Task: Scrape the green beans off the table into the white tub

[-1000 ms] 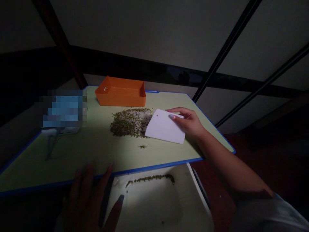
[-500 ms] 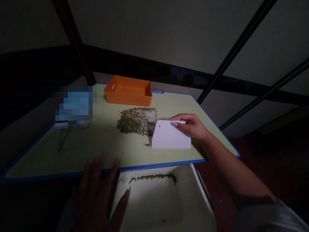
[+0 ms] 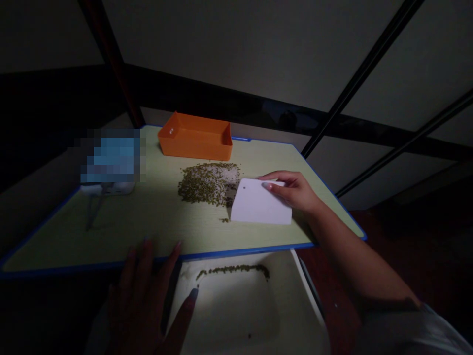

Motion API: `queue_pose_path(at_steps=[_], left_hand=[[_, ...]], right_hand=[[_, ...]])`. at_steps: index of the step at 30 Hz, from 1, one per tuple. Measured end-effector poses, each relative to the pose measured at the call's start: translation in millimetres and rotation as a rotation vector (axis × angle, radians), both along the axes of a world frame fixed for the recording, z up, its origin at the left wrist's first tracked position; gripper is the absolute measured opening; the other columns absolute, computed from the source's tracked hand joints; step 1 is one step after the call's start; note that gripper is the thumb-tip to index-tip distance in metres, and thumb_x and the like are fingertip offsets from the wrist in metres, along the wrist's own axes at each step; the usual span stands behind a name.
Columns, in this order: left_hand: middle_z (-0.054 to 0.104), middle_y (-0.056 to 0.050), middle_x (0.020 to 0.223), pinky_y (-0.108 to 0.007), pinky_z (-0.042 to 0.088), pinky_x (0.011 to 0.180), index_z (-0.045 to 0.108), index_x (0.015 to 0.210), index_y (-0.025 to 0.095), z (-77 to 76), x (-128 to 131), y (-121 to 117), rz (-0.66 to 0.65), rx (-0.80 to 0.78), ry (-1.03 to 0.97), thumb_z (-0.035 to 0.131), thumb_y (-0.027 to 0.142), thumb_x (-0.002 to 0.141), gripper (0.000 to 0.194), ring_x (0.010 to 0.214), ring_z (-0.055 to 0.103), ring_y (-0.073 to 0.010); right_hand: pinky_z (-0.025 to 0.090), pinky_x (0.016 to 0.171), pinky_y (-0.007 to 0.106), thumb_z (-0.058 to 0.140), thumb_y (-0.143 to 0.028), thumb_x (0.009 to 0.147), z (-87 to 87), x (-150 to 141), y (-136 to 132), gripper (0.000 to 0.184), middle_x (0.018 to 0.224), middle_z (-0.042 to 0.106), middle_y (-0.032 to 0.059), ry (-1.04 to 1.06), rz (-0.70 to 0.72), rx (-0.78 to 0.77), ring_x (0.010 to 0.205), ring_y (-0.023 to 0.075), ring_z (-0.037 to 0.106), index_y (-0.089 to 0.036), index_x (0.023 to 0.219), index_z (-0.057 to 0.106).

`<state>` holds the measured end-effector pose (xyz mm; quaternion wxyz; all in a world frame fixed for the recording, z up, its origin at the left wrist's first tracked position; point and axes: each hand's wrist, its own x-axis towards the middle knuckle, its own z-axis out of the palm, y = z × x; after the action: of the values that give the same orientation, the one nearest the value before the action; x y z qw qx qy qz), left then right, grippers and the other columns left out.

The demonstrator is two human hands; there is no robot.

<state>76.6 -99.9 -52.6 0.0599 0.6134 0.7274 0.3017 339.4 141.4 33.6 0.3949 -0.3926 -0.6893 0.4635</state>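
My right hand (image 3: 293,191) grips a white plastic scraper (image 3: 259,208) by its upper right edge; the scraper stands on the pale green table (image 3: 155,227), just right of a pile of small green beans (image 3: 205,182). A few stray beans (image 3: 223,220) lie by its lower left corner. My left hand (image 3: 148,296) rests with fingers spread at the table's blue front edge, the thumb on the rim of a white tray (image 3: 236,310) held below the edge. A line of beans (image 3: 232,270) lies along the tray's far side.
An orange bin (image 3: 195,136) stands at the table's far edge behind the bean pile. A blurred blue object on a white base (image 3: 109,170) sits at the left. Dark metal bars (image 3: 354,69) run behind the table. The scene is dim.
The scraper has swung from tilted to nearly square and come nearer the front edge, right of the pile. My left hand stays at the tray; the view has shifted slightly.
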Motion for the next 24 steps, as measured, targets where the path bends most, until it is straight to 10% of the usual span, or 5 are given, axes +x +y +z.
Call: queue_pose_path(at_steps=[24], left_hand=[[0.001, 0.012, 0.179, -0.087, 0.026, 0.124, 0.01, 0.156, 0.063, -3.6, -6.4, 0.5, -0.02, 0.008, 0.034, 0.043, 0.047, 0.097, 0.069, 0.165, 0.012, -0.0399]], right_hand=[[0.044, 0.051, 0.023, 0.088, -0.044, 0.073, -0.1, -4.5, -4.3, 0.032, 0.094, 0.083, 0.0091, -0.039, 0.046, 0.002, 0.061, 0.0114, 0.061, -0.021, 0.096, 0.087]])
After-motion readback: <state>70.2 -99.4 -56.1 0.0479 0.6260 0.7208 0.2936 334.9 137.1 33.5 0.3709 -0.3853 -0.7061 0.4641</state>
